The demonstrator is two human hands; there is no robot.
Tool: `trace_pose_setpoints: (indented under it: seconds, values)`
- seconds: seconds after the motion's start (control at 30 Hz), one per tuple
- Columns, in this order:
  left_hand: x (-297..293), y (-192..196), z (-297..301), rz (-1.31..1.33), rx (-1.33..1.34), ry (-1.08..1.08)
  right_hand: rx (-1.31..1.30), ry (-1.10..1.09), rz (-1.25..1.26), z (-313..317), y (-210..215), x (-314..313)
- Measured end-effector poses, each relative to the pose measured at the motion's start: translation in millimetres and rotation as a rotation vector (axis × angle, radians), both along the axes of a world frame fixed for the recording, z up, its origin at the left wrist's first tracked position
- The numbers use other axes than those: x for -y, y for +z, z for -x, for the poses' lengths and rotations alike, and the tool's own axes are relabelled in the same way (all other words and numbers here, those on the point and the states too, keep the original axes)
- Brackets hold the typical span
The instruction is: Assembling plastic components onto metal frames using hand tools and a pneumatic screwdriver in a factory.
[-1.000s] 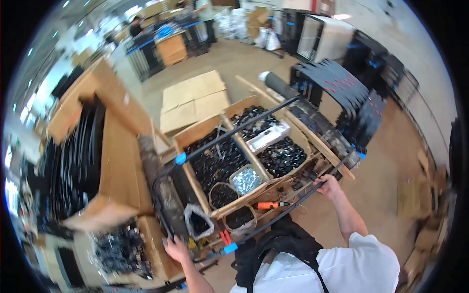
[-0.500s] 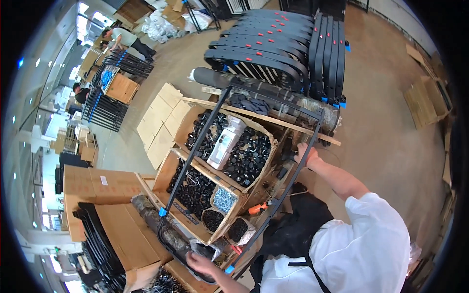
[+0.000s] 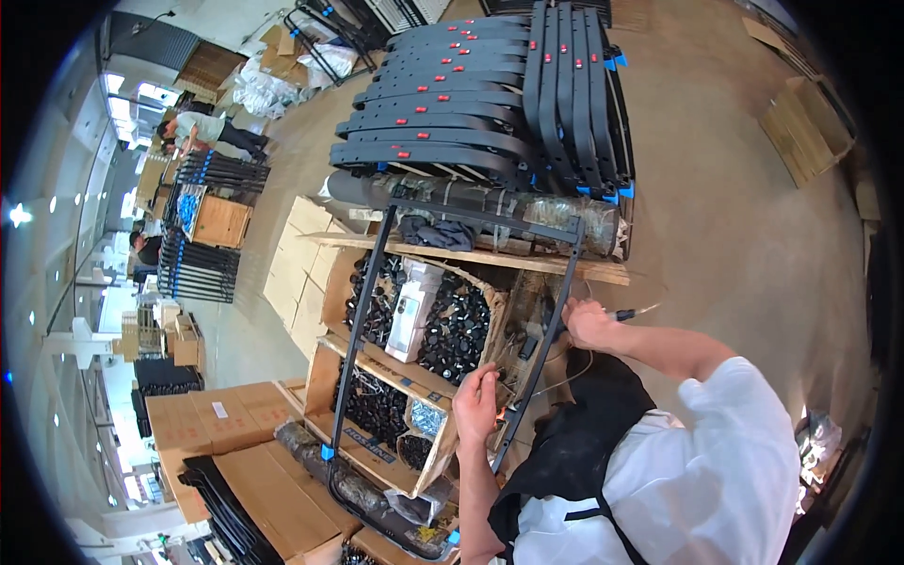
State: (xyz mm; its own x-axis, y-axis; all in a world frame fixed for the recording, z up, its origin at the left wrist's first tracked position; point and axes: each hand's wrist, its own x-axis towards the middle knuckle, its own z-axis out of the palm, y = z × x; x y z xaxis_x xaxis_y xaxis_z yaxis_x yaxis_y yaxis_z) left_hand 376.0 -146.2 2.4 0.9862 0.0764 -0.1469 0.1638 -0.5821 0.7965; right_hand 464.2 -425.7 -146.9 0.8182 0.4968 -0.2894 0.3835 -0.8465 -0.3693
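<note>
Hands work at the near rail of a black metal frame (image 3: pixel 443 311) that lies across open cardboard boxes: the left hand (image 3: pixel 476 403) is loosely curled with its fingertips pinched together just beside the rail, on something too small to make out, and the right hand (image 3: pixel 589 323) is closed around a slim tool with an orange handle (image 3: pixel 629 314), pressed close to the same rail further up. A slip looks the likeliest trouble, since the tool tip sits near the rail with the wrist bent, and it could skid off toward the boxes below or toward the left fingers, which are close along the same bar. Anything small let go by the left hand would likely drop among the parts and be hard to find. Under the frame, one cardboard box (image 3: pixel 452 325) holds a heap of small black parts with a white packet (image 3: pixel 411 309) lying on top; the nearer box (image 3: pixel 372 405) holds more black parts and a clear bag of pale hardware (image 3: pixel 426 419).
</note>
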Motion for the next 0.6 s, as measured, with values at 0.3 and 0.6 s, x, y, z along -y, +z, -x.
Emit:
trace_pose_setpoints:
  seconds: [0.3, 0.6]
  values:
    - [113.8, 19.8, -122.0, 0.463, 0.033, -0.297, -0.325, -0.325, -0.204, 8.4, 197.5, 111.1]
    - [200.4, 86.3, -201.1, 0.943, 0.033, -0.584, -0.068, -0.306, -0.162, -71.5, 297.2, 101.3]
